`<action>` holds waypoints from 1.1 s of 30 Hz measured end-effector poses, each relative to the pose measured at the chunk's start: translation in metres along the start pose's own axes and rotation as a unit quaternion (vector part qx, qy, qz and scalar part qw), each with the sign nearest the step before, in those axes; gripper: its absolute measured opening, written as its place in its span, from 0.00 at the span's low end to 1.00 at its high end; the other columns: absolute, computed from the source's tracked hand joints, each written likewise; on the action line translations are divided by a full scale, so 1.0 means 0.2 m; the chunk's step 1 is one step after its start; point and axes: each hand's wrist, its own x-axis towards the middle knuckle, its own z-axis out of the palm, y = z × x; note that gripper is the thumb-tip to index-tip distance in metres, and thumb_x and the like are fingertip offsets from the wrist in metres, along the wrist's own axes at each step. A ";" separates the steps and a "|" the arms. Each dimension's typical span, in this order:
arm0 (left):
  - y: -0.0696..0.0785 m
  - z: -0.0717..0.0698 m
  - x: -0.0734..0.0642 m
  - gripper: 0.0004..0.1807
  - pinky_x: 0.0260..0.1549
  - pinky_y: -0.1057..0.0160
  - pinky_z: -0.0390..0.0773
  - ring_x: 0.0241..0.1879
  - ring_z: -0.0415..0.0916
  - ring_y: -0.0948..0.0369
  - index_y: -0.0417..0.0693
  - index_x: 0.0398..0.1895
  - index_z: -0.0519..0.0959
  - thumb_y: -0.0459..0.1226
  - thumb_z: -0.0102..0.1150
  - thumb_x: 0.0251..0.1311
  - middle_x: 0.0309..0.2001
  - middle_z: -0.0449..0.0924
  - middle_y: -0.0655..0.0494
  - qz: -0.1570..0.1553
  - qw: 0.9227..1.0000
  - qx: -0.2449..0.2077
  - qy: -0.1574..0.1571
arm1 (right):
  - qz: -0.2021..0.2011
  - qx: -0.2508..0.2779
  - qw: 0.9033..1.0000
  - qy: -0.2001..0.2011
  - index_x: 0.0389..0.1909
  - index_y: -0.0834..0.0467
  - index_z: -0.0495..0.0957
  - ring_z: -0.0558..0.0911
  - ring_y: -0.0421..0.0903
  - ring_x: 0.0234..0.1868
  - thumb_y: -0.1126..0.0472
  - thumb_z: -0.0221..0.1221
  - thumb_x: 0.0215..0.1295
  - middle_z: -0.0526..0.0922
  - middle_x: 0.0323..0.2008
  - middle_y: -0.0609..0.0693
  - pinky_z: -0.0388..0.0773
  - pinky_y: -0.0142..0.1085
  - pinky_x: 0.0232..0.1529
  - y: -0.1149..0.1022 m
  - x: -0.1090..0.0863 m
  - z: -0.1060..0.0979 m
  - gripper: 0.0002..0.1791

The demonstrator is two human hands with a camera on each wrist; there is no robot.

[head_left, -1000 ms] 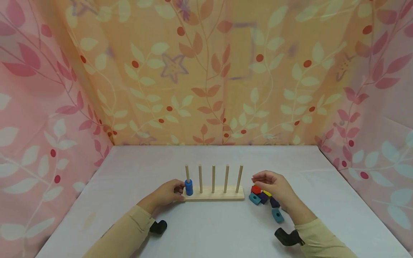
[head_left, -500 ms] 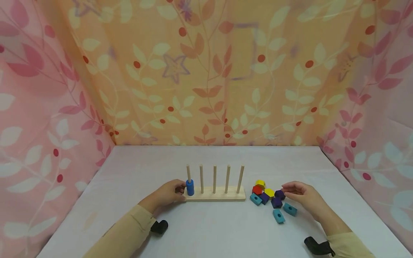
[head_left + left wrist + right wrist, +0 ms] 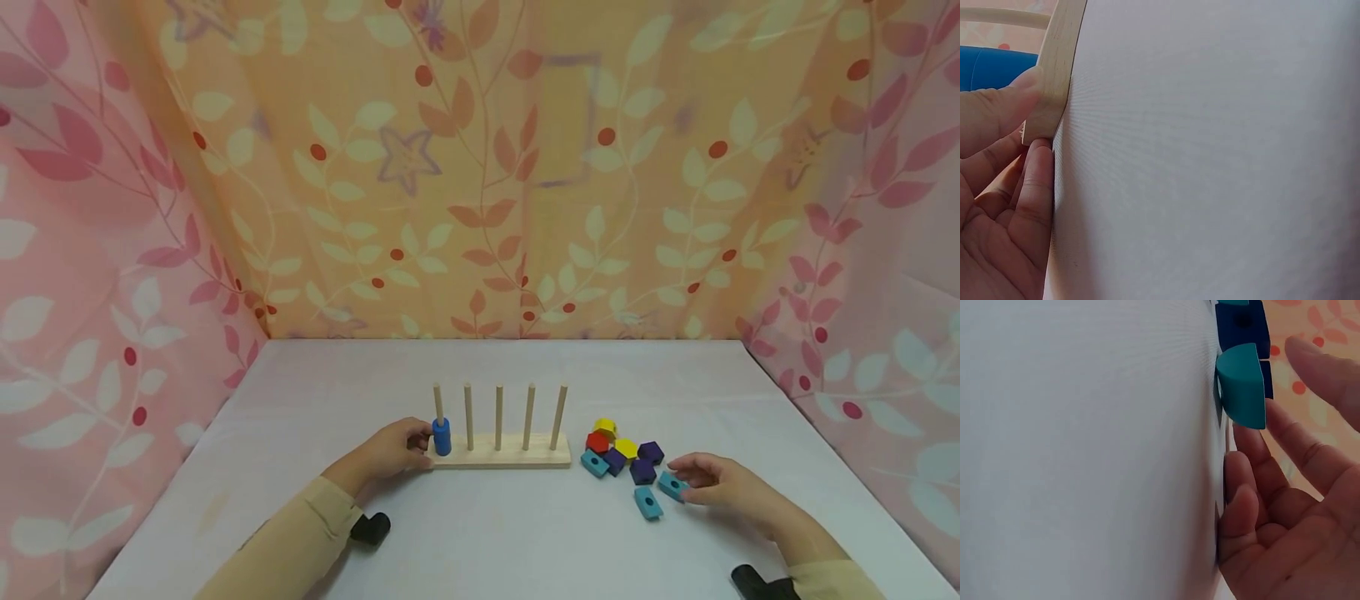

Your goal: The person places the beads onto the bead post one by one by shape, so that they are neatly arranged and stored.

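Note:
My left hand [image 3: 401, 445] grips the left end of a wooden peg board [image 3: 498, 457]. In the left wrist view the thumb [image 3: 1007, 106] lies over the board's edge and the fingers press at its end. Blue cylinders [image 3: 442, 437] sit low on the leftmost peg; the other pegs carry nothing. My right hand [image 3: 723, 485] is at a teal half-round block [image 3: 672, 486] lying on the table. In the right wrist view the index fingertip is right at this block [image 3: 1244, 387], while the thumb [image 3: 1322, 372] stands apart from it.
Left of the right hand lie loose blocks: yellow hexagons [image 3: 626, 451], a red hexagon [image 3: 597, 442], several purple pentagons [image 3: 642, 472] and more teal blocks [image 3: 648, 503]. A white cloth [image 3: 487, 533] covers the table, and patterned curtains [image 3: 495, 167] stand behind and beside it.
My right hand has moved from above the red block, right and then toward the front, to the outermost teal block, uncovering the other blocks. The left hand keeps its hold on the peg board.

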 end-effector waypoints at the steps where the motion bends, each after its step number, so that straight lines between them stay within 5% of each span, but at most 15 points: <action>1: 0.00 0.00 0.00 0.24 0.42 0.60 0.70 0.40 0.69 0.59 0.41 0.47 0.73 0.34 0.70 0.44 0.38 0.72 0.54 0.003 1.000 0.001 0.000 | 0.000 -0.002 1.000 -0.001 0.52 0.63 0.71 0.74 0.48 0.43 0.56 0.68 0.48 0.77 0.47 0.55 0.75 0.40 0.43 0.00 0.00 0.00 0.30; 10: -0.01 0.01 -0.01 0.24 0.43 0.58 0.69 0.40 0.69 0.59 0.43 0.47 0.73 0.35 0.69 0.46 0.37 0.73 0.56 -0.002 1.000 0.019 -0.004 | 0.020 -0.033 0.999 0.023 0.44 0.60 0.76 0.70 0.47 0.38 0.61 0.67 0.48 0.75 0.36 0.50 0.72 0.37 0.37 0.01 0.02 0.04 0.21; 22: -0.01 0.00 0.00 0.23 0.42 0.59 0.69 0.39 0.68 0.59 0.42 0.47 0.72 0.34 0.68 0.46 0.37 0.72 0.55 0.004 1.000 0.023 -0.002 | 0.015 -0.092 0.994 0.056 0.38 0.57 0.78 0.71 0.46 0.36 0.61 0.67 0.48 0.75 0.33 0.49 0.73 0.38 0.37 -0.02 0.04 0.06 0.15; 33: -0.01 0.00 -0.01 0.24 0.44 0.58 0.70 0.40 0.69 0.59 0.42 0.48 0.72 0.36 0.68 0.47 0.38 0.73 0.56 0.001 1.000 0.028 -0.001 | -0.048 -0.082 0.995 0.038 0.42 0.57 0.77 0.70 0.47 0.36 0.54 0.65 0.52 0.75 0.32 0.50 0.71 0.37 0.32 -0.18 -0.01 0.00 0.17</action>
